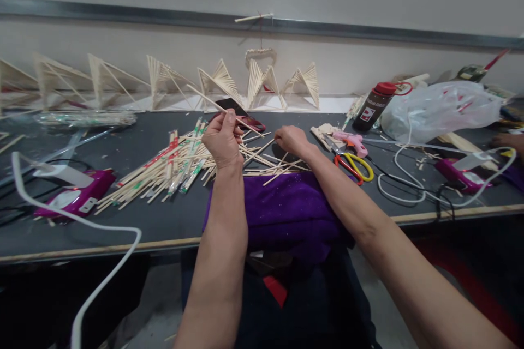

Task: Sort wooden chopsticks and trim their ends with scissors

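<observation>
Wooden stick [207,99] slants between pinched fingers [230,115] of the left hand [223,139]; right hand [293,140] curls beside piled sticks [192,155], grip unclear.

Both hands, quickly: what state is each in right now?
Left hand: closed, holding a wooden stick.
Right hand: at the stick pile; grip cannot be told.

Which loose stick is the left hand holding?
The pale stick slanting up leftward from the left hand; it is raised, unlike the pile of sticks lying crisscrossed.
</observation>
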`<state>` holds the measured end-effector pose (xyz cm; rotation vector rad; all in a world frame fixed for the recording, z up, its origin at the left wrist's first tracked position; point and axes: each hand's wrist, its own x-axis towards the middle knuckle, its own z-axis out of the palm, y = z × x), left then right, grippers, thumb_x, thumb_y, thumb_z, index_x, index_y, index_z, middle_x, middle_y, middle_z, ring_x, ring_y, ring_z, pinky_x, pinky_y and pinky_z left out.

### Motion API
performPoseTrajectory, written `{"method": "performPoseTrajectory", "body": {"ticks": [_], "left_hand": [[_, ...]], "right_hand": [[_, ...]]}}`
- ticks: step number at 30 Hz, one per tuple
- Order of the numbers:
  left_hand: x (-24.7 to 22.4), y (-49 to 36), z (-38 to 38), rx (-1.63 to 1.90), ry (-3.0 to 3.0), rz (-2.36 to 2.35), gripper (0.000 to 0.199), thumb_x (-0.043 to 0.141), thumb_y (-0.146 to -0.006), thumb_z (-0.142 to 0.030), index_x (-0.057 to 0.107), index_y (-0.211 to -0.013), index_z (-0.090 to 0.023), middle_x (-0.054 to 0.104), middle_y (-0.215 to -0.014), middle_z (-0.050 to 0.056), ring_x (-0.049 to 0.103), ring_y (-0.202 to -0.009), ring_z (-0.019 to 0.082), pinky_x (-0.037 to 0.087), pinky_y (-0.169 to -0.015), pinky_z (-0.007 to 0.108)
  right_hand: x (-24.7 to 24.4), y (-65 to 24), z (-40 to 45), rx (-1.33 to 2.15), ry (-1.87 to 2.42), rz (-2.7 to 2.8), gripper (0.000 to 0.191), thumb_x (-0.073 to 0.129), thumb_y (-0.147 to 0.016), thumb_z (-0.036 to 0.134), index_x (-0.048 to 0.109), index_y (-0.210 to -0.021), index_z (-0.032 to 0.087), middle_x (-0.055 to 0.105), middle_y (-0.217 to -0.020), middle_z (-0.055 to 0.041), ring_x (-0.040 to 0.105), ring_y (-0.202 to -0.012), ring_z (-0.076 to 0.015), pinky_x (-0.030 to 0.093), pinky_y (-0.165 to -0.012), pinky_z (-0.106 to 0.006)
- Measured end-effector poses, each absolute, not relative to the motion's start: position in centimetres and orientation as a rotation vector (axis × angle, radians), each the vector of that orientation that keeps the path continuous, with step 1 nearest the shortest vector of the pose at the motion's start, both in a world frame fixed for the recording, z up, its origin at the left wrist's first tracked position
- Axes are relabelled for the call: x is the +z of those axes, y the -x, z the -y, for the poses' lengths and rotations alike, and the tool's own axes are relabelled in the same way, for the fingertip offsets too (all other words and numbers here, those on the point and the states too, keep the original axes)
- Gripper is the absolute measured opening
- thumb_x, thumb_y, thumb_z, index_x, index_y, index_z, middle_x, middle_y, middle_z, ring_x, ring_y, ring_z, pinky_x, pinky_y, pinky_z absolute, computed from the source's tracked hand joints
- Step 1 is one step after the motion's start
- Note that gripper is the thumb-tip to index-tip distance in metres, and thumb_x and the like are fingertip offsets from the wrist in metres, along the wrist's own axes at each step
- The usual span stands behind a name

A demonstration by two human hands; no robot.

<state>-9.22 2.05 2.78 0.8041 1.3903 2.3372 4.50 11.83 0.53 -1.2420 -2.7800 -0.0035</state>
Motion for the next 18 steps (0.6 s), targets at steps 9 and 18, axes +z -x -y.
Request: {"method": "performPoseTrajectory", "body": {"ticks": [9,18], "left_hand": [[3.4,9.6,-1.5,2.393,-0.786,-1.484,0.027,0.059,-0.074,-0.042,0.061,-0.075,-0.016,0.06,-0.063,-0.002,0.044,-0.04,0.002,0.029,-0.033,0.014],[2.6,8.9,-2.1,2.225,-0.867,-1.379,0.028,0.065,-0.068,-0.041,0.066,-0.079,-0.015,0.064,-0.066,0.001,0.046,-0.041,0.003,0.028,-0.032,0.014]], "right_hand": [[-0.6,1.7,-12.9,-0.068,0.996,2.899,0.036,0.035,-0.087,0.019,0.058,-0.114,0.018,0.058,-0.117,-0.0151,0.059,-0.099,-0.0256,0.047,-0.077,-0.034],[1.9,-3.6,-14.0,0.335,1.117,2.506,0.024,0.052,-0.075,0.028,0.068,-0.09,0.018,0.067,-0.084,-0.0045,0.06,-0.08,-0.0179,0.044,-0.068,-0.025]]}}
